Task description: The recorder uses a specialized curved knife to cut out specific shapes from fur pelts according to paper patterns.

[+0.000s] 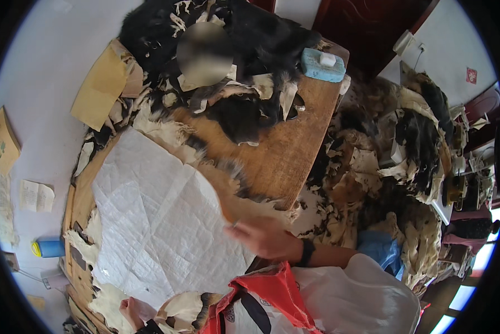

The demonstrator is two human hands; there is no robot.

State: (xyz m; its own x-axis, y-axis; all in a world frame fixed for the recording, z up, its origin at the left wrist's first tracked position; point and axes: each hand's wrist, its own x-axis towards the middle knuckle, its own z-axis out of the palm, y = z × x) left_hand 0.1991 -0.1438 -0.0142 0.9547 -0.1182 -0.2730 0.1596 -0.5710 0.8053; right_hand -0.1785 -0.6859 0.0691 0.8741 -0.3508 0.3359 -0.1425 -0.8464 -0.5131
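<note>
A large white woven plastic sheet (155, 217) with fold creases and a curved right edge lies over a pale hide (250, 207), whose grey and black fur shows along the border. At that curved edge is my right hand (258, 238), its fingers drawn together and somewhat blurred. A tiny bright tip shows at the fingertips, too small to name. Lower left, my left hand (136, 313) rests by the sheet's bottom edge with fingers curled; what lies under them is hidden. Beneath everything is a wooden table (283, 150).
Black hides and scraps (244, 119) are heaped at the table's far end. A blue box (322, 65) with a white block on it stands at the far right corner. More hide pieces (361, 172) pile up to the right, beside a blue bag (381, 250). Brown paper (101, 86) leans at the far left.
</note>
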